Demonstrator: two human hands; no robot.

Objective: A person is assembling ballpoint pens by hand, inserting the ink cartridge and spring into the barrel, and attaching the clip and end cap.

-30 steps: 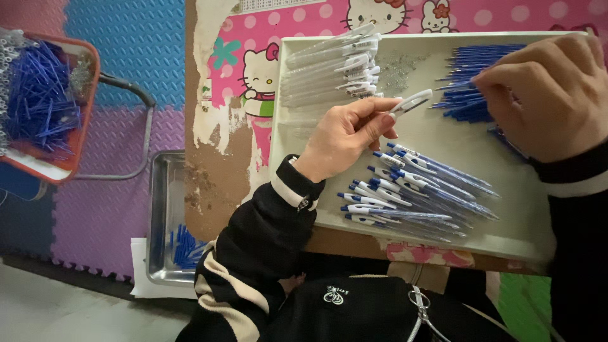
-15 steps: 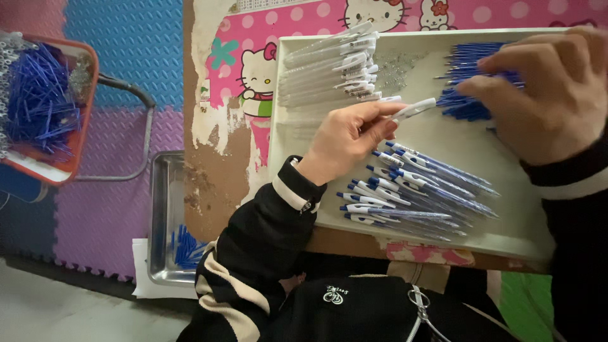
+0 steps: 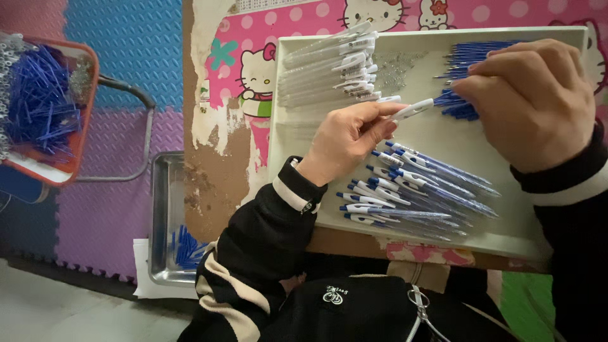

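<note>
**Over the tray: pen barrel in the left hand, right hand at the refills**

Above the middle of the white tray (image 3: pixel 551 237), the left hand (image 3: pixel 345 142) pinches a clear pen barrel (image 3: pixel 410 111) between thumb and fingertips, its white end pointing right. The right hand (image 3: pixel 529 101) hovers near the tray's far right corner, fingers curled over a pile of blue refills (image 3: pixel 465 54); whether they grasp one cannot be told. Empty barrels (image 3: pixel 332 66) lie stacked at the far left corner. Finished pens (image 3: pixel 415 190) lie heaped along the near edge, just beside the left wrist. Left of the table, a red bin (image 3: pixel 79 136) holds more blue refills.
</note>
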